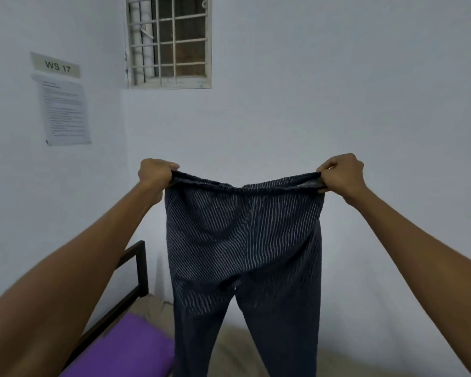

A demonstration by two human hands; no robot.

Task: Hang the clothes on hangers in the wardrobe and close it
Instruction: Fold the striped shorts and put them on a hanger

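Note:
A pair of dark pinstriped trousers point(242, 240) hangs spread out in front of me, legs dangling down past the bottom of the view. My left hand point(155, 172) grips the left end of the elastic waistband. My right hand point(340, 174) grips the right end, with the waistband stretched between them at about chest height. No hanger and no wardrobe is in view.
Below lies a bed with a beige sheet point(229, 349), a purple pillow point(125, 349) at the lower left and a dark metal bed frame point(136, 270). A barred window point(169, 42) and paper notices point(64, 112) are on the pale wall.

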